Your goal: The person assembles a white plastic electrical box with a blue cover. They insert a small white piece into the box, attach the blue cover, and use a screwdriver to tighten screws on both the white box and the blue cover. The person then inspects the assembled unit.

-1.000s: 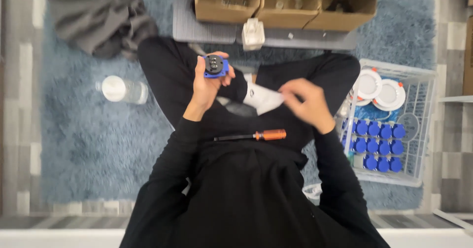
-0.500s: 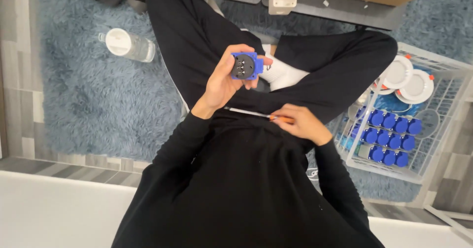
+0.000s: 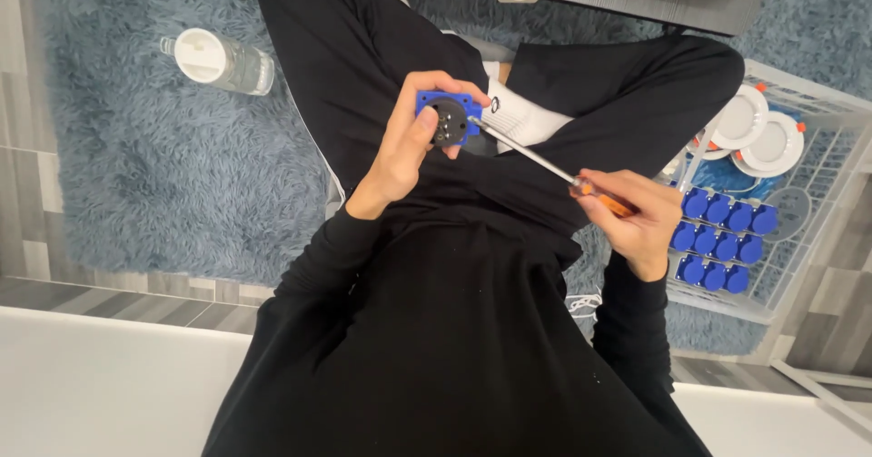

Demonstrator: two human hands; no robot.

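Left hand grips a blue socket part with a dark round face, fingers curled over its top edge, thumb pressed on the face; it sits above the crossed legs. Right hand is closed around the orange handle of a screwdriver, fingers wrapped tight; the metal shaft runs up-left and its tip touches the part's right edge. White wire basket just right of the right hand holds rows of blue parts and white round fittings. Clear bottle with a white cap lies on the blue shag rug, well apart to the left.
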